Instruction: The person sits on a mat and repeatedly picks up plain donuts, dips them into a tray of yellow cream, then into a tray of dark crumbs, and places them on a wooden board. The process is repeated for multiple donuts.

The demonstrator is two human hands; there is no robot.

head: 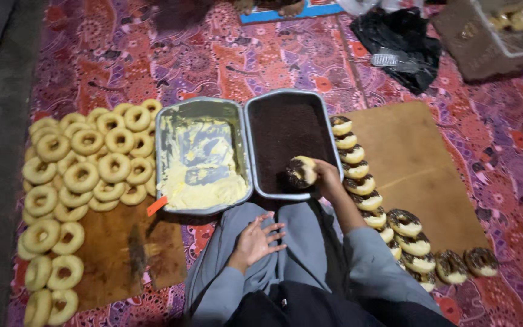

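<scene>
My right hand (328,177) has its fingers clamped on a round ring doughnut with chocolate sprinkles (301,172), held over the near right corner of the rectangular metal tray of dark sprinkles (286,130). My left hand (255,239) rests on my grey trouser leg (298,242), fingers spread apart. Beside it sits the metal tray of pale yellow cream (200,160), with plain doughnuts (86,163) piled on the floor mat's left side.

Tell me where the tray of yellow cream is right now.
In the head view, the cream tray sits left of centre on the mat, between the plain doughnuts and the dark sprinkle tray.
</scene>
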